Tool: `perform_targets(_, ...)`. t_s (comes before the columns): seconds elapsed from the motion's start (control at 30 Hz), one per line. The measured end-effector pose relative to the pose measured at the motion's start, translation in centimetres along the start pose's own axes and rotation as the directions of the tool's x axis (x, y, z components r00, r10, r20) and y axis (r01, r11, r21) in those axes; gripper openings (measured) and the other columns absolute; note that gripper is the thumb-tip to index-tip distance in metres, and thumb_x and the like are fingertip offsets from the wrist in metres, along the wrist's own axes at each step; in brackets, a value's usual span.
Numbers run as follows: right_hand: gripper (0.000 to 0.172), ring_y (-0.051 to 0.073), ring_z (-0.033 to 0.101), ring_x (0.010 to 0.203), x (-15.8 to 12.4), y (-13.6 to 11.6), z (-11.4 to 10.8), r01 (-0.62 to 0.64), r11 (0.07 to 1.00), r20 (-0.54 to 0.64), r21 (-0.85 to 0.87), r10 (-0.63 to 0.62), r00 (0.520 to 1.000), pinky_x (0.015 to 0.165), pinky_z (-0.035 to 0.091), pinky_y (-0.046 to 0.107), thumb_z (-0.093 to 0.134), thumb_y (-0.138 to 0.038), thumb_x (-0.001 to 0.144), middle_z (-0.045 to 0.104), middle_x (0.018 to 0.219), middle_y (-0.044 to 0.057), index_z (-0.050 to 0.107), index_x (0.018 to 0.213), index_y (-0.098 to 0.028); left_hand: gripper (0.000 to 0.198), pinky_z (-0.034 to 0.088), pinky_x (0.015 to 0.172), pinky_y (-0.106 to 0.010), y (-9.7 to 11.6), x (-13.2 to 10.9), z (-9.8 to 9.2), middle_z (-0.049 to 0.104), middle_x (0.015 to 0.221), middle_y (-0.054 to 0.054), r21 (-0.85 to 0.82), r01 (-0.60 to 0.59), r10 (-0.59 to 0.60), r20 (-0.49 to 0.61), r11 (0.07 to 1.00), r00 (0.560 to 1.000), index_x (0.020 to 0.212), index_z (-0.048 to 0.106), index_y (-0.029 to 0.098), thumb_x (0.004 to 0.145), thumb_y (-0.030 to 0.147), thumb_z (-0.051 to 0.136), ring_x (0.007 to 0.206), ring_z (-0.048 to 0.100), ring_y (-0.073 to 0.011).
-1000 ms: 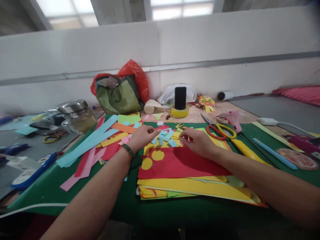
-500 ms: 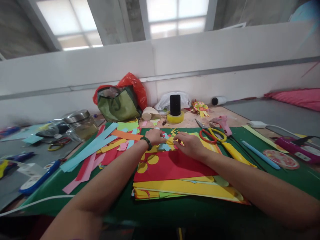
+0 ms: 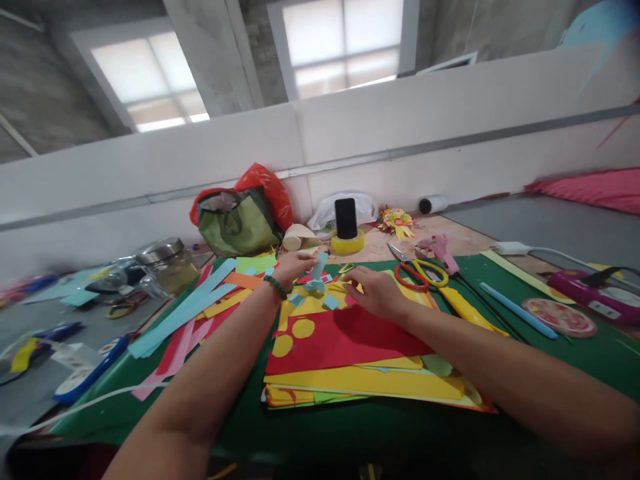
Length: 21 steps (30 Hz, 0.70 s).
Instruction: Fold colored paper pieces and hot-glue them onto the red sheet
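Head view — my left hand (image 3: 293,267) pinches a blue scrap (image 3: 319,265), my right hand (image 3: 377,297) rests loose on the paper pile (image 3: 350,337) — sorting wants fingertips.

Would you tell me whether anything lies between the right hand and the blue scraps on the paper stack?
Nothing visible does. The right hand is over the stack, with only bare yellow paper between it and the nearest blue scraps. The left hand holds one blue piece up, clear of that gap.

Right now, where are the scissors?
In the head view, the scissors lie on the green mat, just right of the right hand and beside the pink glue gun.
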State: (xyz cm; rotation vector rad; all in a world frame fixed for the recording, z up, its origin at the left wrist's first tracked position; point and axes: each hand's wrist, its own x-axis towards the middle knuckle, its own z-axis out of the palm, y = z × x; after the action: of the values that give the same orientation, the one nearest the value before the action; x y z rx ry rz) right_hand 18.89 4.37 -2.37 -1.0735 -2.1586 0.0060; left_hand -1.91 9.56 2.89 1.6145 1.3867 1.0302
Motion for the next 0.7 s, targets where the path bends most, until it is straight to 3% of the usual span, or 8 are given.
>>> perform_targets(0.13, 0.018, 0.013, 0.059, 0.061, 0.1, 0.3, -0.3, 0.056, 0.998, -0.097, 0.027, -0.053, 0.994, 0.062, 0.04, 0.026, 0.049, -0.024, 0.092, 0.068, 0.091, 0.007, 0.066, 0.097, -0.019, 0.024, 0.037, 0.047, -0.018, 1.1, -1.1, -1.6, 0.061, 0.06, 0.002, -0.201, 0.057, -0.077, -0.091, 0.978, 0.993, 0.074, 0.064, 0.014, 0.062, 0.03, 0.078, 0.053, 0.055, -0.0088)
perform_targets(0.3, 0.017, 0.012, 0.056, 0.061, 0.2, 0.3, -0.3, 0.053, 0.99, -0.106, 0.131, -0.039, 0.994, 0.062, 0.043, 0.026, 0.051, -0.025, 0.091, 0.067, 0.095, 0.008, 0.065, 0.097, -0.019, 0.027, 0.042, 0.048, -0.017, 1.2, -2.6, -2.4, 0.058, 0.057, 0.004, -0.363, 0.079, -0.126, -0.106, 0.928, 0.986, 0.071, 0.058, 0.015, 0.062, 0.028, 0.081, 0.049, 0.054, -0.0072)
perform_targets(0.37, 0.021, 0.012, 0.054, 0.06, 0.3, 0.0, -0.3, 0.004, 0.976, -0.079, 0.216, 0.013, 0.997, 0.06, 0.044, 0.026, 0.055, -0.028, 0.088, 0.066, 0.096, 0.007, 0.064, 0.105, -0.018, 0.028, 0.043, 0.049, -0.018, 1.0, -3.3, -1.9, 0.057, 0.056, 0.004, -0.403, 0.092, -0.131, -0.072, 0.911, 0.989, 0.071, 0.058, 0.015, 0.061, 0.026, 0.082, 0.048, 0.053, -0.0067)
perform_targets(0.47, 0.039, 0.012, 0.051, 0.059, 0.7, -1.0, -0.1, -0.078, 0.935, 0.008, 0.346, 0.081, 0.997, 0.056, 0.042, 0.025, 0.064, -0.036, 0.082, 0.064, 0.085, 0.004, 0.062, 0.116, -0.018, 0.029, 0.045, 0.053, -0.018, 1.0, -4.6, -0.2, 0.058, 0.06, 0.003, -0.459, 0.102, -0.077, 0.072, 0.882, 0.994, 0.071, 0.061, 0.015, 0.059, 0.027, 0.084, 0.052, 0.056, -0.0073)
perform_targets(0.6, 0.024, 0.011, 0.045, 0.055, 1.1, -1.7, 0.9, -0.147, 0.845, 0.114, 0.515, 0.103, 0.988, 0.053, 0.036, 0.024, 0.065, -0.04, 0.076, 0.055, 0.064, -0.002, 0.067, 0.083, -0.017, 0.029, 0.048, 0.059, -0.019, 1.7, -5.9, 1.6, 0.065, 0.071, 0.0, -0.429, 0.087, 0.005, 0.209, 0.899, 0.978, 0.072, 0.066, 0.014, 0.058, 0.03, 0.085, 0.066, 0.062, -0.0107)
perform_targets(0.7, 0.028, 0.01, 0.042, 0.052, 1.1, -1.1, 1.5, -0.229, 0.793, 0.109, 0.565, 0.203, 0.973, 0.049, 0.033, 0.023, 0.061, -0.041, 0.078, 0.05, 0.056, -0.003, 0.06, 0.064, -0.017, 0.023, 0.048, 0.056, -0.017, 2.5, -5.7, 0.7, 0.061, 0.064, 0.003, -0.533, 0.094, -0.027, 0.133, 0.841, 0.991, 0.069, 0.062, 0.015, 0.063, 0.025, 0.082, 0.06, 0.058, -0.0083)
